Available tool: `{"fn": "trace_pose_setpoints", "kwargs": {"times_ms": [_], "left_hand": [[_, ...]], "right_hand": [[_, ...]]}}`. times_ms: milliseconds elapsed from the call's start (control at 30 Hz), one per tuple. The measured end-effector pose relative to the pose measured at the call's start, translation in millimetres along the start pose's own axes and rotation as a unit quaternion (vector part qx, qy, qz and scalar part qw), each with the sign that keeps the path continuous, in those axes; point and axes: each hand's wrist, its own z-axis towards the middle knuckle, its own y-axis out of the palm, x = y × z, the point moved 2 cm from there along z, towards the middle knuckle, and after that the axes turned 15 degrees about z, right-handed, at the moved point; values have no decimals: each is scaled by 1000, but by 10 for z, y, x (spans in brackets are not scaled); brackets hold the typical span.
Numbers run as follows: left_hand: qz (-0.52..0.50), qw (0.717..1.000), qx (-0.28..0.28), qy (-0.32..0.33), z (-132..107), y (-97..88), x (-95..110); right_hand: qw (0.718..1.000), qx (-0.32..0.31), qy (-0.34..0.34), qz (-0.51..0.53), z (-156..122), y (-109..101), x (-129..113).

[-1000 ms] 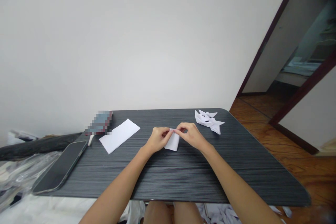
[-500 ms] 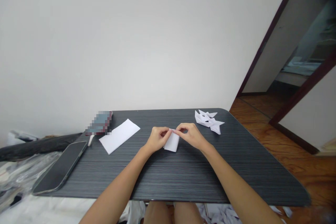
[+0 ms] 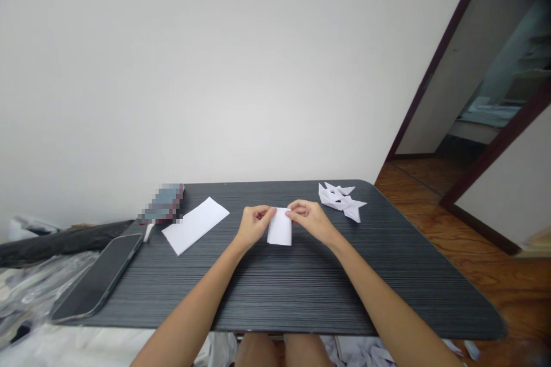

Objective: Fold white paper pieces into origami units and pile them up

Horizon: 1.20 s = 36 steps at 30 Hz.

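Observation:
A small folded piece of white paper [image 3: 280,228] is held up over the middle of the table. My left hand [image 3: 253,222] pinches its upper left corner between thumb and fingers. The upper right corner is gripped the same way by my right hand [image 3: 310,219]. Several layers show along the paper's left and lower edges. To the left lies a larger flat strip of white paper [image 3: 196,226]. Folded white paper shapes with pointed ends [image 3: 342,200] rest at the back right of the table.
On the dark ribbed table [image 3: 293,298], a phone [image 3: 100,278] lies at the left edge. Behind it is a blurred-out bluish object with a red edge [image 3: 166,203]. A white wall [image 3: 267,69] rises behind the table. Plastic-wrapped items [image 3: 38,292] lie left of it.
My hands have moved slightly apart along the paper's top edge. The paper now hangs straighter, and its front face shows more fully.

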Motion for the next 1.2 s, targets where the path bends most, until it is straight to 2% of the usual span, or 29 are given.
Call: {"fn": "trace_pose_setpoints", "kwargs": {"times_ms": [133,433,600,667,800,933,1033,1200], "left_hand": [[22,999,35,19,-11,-4,7],[107,991,45,66,-40,-24,50],[117,989,58,69,-56,14,60],[113,989,79,59,-58,18,47],[87,989,117,32,-48,-1,15],[16,998,67,2,0,-27,-20],[-6,1000,16,-9,35,-61,-34],[120,987,-49,93,24,-82,9]], "right_hand": [[996,34,34,78,43,-3,141],[995,69,-29,65,45,-9,136],[993,103,-48,40,50,30,167],[994,93,-28,55,39,54,180],[996,28,37,80,9,98,181],[999,45,18,23,8,60,157],[998,29,-3,-57,3,53,143],[966,-40,-96,-238,-66,181,110]]}}
